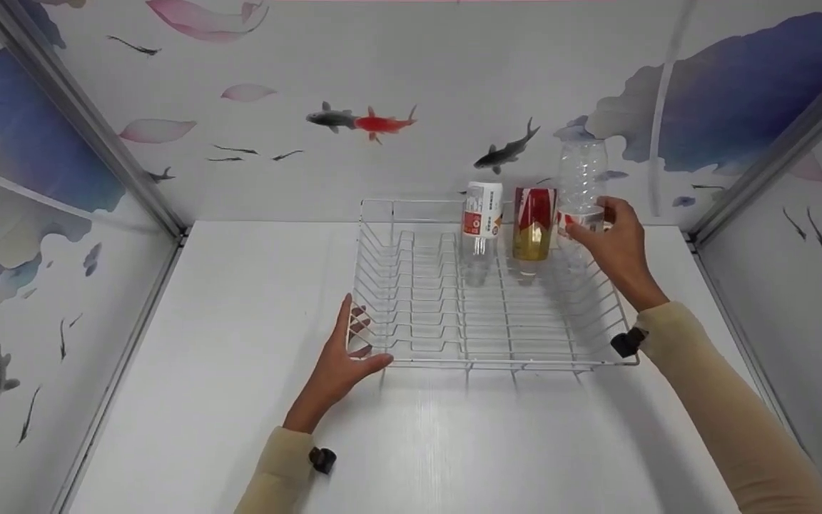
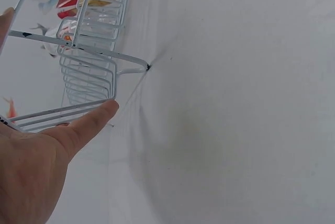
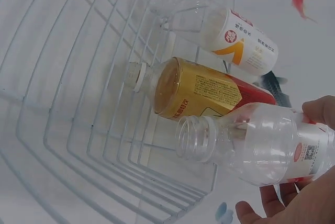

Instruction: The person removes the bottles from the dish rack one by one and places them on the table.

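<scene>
Right hand (image 1: 618, 243) grasps clear bottle (image 1: 582, 175), neck down. Red-gold bottle (image 1: 534, 228), white-label bottle (image 1: 482, 214) inverted in rack (image 1: 496, 365). Left hand (image 1: 338, 365) grips rack's near left corner.

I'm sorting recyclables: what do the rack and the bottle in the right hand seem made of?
Rack: probably metal wire, white-coated; dark chips show in the left wrist view.

Bottle in the right hand: likely clear, glossy plastic; its see-through wall looks ribbed.
</scene>
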Tool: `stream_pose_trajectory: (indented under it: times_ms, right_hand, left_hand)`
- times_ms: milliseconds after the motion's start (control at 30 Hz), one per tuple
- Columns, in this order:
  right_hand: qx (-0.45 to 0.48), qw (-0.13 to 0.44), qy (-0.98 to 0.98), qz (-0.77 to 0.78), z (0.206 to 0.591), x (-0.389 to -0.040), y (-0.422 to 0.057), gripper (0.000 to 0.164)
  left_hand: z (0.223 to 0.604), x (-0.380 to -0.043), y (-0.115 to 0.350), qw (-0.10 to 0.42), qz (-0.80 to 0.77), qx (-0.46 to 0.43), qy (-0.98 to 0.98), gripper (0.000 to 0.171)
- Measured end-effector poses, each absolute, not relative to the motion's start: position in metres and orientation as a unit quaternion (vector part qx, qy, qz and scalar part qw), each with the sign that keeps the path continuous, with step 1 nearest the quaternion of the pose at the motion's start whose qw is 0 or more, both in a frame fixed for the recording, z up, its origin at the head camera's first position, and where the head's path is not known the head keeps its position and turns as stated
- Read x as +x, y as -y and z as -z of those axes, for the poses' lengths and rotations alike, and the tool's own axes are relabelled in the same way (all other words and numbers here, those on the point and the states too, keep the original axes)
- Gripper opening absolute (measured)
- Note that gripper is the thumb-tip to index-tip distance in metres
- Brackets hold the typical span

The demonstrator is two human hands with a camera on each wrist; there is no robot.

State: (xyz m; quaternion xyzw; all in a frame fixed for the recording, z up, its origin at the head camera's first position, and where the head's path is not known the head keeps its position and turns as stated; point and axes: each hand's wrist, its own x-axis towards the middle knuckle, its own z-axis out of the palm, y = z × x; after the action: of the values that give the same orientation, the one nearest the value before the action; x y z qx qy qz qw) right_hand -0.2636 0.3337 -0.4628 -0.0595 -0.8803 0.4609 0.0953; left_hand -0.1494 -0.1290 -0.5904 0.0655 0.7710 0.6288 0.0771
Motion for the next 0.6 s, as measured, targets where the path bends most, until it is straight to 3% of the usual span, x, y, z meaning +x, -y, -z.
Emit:
stream_pose_trajectory:
  times_ms: [600]
  right_hand:
    - [-0.016,0.092,0.887,-0.452,0.447,-0.222,-0.324,0.080]
  left_hand:
    - [0.589,-0.149,0.131,0.082,-0.624,0.062,-0.775,0.138]
